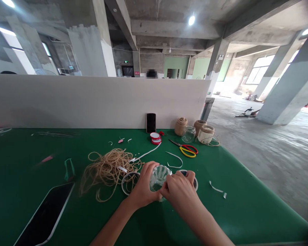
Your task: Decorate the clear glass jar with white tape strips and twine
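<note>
Clasping glass jar (pixel 157 179), both hands (pixel 142 186) (pixel 181 193) — around it

The room is bright, and most light comes from the windows (pixel 259 70) right of the white partition (pixel 92 102) and from round ceiling lamps (pixel 191 20) above it. These windows are so strong that they burn out to white. In front of the partition, shadows on the green table (pixel 246 212) are soft and weak. My left hand (pixel 142 186) and my right hand (pixel 181 193) look sharp, and the glass jar (pixel 157 177) between them gives small glints. The wide lens bends the concrete pillar (pixel 290 82) right of the partition, and the far corners become dark. A pink scrap (pixel 46 159) before the partition is smeared by blur.
</note>
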`<state>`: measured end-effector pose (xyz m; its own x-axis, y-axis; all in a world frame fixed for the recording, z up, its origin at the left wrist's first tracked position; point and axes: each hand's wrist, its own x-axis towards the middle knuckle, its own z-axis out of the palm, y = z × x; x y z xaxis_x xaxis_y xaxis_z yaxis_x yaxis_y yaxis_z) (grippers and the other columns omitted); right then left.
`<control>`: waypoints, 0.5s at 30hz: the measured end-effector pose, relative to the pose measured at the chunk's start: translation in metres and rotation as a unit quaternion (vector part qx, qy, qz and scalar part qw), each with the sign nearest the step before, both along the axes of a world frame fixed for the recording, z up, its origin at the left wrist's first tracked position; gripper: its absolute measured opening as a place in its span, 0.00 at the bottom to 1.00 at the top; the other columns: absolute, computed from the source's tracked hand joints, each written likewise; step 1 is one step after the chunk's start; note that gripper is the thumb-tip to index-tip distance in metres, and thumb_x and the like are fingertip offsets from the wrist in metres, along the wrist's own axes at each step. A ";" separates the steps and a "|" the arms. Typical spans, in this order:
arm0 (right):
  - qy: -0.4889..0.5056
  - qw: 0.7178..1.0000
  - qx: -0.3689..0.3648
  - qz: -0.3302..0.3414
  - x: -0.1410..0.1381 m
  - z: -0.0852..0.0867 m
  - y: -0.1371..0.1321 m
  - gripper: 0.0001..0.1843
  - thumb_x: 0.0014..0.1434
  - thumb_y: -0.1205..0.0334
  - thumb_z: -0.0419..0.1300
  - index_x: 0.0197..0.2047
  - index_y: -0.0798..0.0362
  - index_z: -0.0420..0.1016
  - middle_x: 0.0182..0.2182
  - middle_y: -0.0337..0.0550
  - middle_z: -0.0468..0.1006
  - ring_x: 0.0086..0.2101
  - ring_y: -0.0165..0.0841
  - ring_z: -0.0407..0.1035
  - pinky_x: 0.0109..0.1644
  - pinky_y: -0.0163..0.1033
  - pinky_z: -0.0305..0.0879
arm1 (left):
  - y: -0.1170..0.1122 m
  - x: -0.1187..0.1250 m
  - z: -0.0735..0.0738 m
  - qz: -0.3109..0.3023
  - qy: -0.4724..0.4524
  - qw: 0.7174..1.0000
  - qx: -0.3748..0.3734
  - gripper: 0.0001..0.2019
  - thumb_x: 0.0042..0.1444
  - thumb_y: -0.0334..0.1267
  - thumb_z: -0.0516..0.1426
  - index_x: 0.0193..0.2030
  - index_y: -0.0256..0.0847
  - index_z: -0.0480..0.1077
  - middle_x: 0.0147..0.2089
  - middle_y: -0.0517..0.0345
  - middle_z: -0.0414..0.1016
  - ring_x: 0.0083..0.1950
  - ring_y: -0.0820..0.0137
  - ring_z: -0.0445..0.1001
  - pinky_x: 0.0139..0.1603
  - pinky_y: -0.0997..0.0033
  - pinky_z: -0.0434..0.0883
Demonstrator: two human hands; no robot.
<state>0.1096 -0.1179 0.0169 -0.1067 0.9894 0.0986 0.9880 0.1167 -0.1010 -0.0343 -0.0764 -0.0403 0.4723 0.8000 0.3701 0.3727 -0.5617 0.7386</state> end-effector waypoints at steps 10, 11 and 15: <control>-0.005 1.000 0.010 0.005 -0.002 -0.001 -0.003 0.11 0.56 0.71 0.52 0.26 0.57 0.73 0.26 0.50 0.77 0.35 0.41 0.69 0.40 0.44 0.48 | 0.000 0.001 -0.002 0.003 -0.004 1.000 0.006 0.33 0.45 0.40 0.59 0.58 0.43 0.53 0.60 0.48 0.52 0.61 0.56 0.54 0.61 0.56 0.57; -0.010 1.000 0.020 0.011 -0.001 -0.003 -0.003 0.12 0.56 0.71 0.52 0.26 0.57 0.73 0.26 0.50 0.76 0.35 0.41 0.68 0.40 0.44 0.48 | 0.000 0.001 -0.002 0.004 -0.002 1.000 0.007 0.33 0.45 0.41 0.59 0.58 0.43 0.53 0.60 0.48 0.52 0.62 0.56 0.54 0.61 0.56 0.58; -0.017 0.998 0.051 0.040 0.004 -0.007 -0.005 0.13 0.57 0.71 0.51 0.25 0.56 0.72 0.25 0.48 0.76 0.34 0.39 0.68 0.41 0.44 0.48 | -0.001 0.001 -0.001 0.011 0.005 1.000 0.005 0.33 0.48 0.45 0.59 0.60 0.44 0.52 0.60 0.48 0.52 0.62 0.55 0.54 0.60 0.56 0.59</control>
